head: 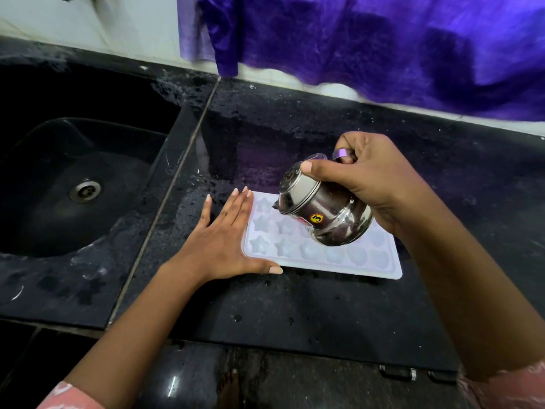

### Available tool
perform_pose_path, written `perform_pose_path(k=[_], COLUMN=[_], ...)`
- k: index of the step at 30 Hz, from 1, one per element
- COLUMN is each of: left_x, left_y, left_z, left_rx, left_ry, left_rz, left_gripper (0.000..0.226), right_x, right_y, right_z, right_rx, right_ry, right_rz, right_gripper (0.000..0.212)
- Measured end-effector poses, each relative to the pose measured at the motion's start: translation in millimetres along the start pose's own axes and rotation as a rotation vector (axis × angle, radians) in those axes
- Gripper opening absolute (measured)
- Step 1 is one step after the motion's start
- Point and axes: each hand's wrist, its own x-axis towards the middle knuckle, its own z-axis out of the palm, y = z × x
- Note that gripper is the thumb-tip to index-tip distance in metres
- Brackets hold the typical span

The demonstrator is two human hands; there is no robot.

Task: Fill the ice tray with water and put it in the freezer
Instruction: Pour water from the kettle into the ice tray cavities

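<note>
A white ice tray (298, 255) with star and round moulds lies flat on the black counter (295, 314). My left hand (224, 240) lies flat with straight fingers against the tray's left edge, thumb along its front rim. My right hand (374, 184) grips the handle of a small steel jug (324, 214) with a round yellow "3" sticker. The jug is tilted to the left, its spout low over the tray's far-left star moulds. The jug and my right hand hide the tray's middle and back right.
A black sink (73, 184) with a metal drain (85, 191) sits to the left. A purple cloth (368, 45) hangs over the wall behind the counter. Water drops speckle the counter. The counter's front edge runs just below the tray.
</note>
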Motion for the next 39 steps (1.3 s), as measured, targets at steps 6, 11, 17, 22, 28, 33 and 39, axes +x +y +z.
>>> perform_pose_path(k=[6,11,17,22,28,33,39], left_x=[0.0,0.7,0.2,0.1,-2.2,-3.2,-4.2], left_y=[0.2,-1.1,-0.6,-1.1,-0.6,0.2,1.5], left_z=[0.3,0.9,1.0,1.5,3.4,5.2,6.9], left_rx=[0.005,0.004,0.001,-0.019,-0.036,-0.019,0.024], left_ry=[0.004,0.005,0.005,0.013,0.036,0.061,0.078], left_rz=[0.001,0.010,0.006,0.006,0.015,0.010,-0.001], left_gripper=[0.132,0.133,0.132,0.132,0.131,0.131,0.131], right_x=[-1.8,-5.1,-12.0,-16.5,-20.4,-24.0,-26.3], right_y=[-0.1,2.7,6.0,8.5,8.9,8.0,6.2], right_z=[0.7,0.4,-1.4,0.3,1.6,2.8,2.4], right_rx=[0.015,0.078,0.126,0.098,0.040,0.000,-0.016], right_ry=[0.022,0.035,0.019,0.005,-0.024,-0.054,-0.089], right_rz=[0.005,0.037,0.071,0.071,0.059,0.048,0.041], right_gripper=[0.049,0.048,0.047,0.047,0.048,0.047,0.048])
